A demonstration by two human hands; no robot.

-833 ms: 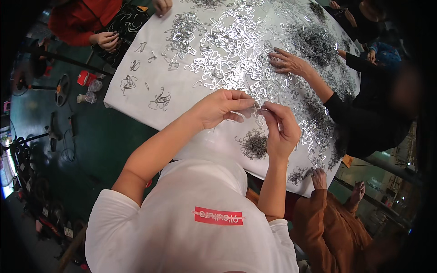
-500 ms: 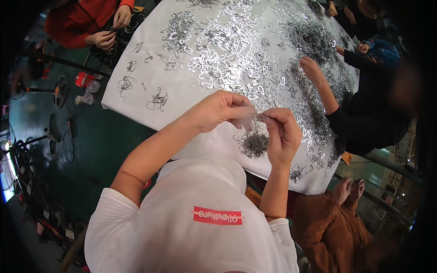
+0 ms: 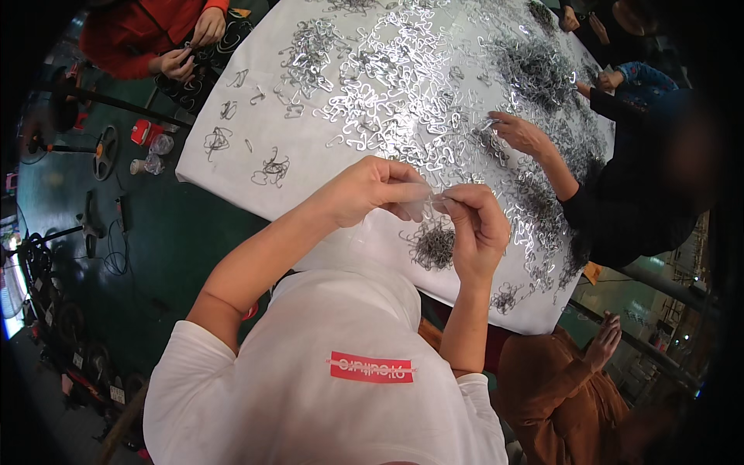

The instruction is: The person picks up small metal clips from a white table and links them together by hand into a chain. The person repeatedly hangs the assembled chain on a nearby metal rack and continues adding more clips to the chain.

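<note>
My left hand [image 3: 376, 190] and my right hand [image 3: 478, 225] meet above the near edge of the white-covered table [image 3: 318, 155]. Both are closed in a pinch, thumb against fingers, with the fingertips nearly touching. Between them is a small, thin metal hook [image 3: 438, 198], mostly hidden by the fingers and slightly blurred. Just below and behind the right fingers sits a tangled heap of grey wire hooks [image 3: 432, 246]. Beyond my hands, many loose bent S-shaped metal hooks [image 3: 387, 101] are scattered across the tabletop.
A co-worker's hand [image 3: 523, 136] reaches over the hooks from the right. Another person in red [image 3: 132, 39] works at the far left corner, and someone in brown [image 3: 550, 380] sits at the near right. Dense hook piles [image 3: 542, 70] cover the far right.
My hands stay pinched together, shifting only slightly. The co-worker's hand on the right has moved left over the hooks. The brown-sleeved person's hands have shifted.
</note>
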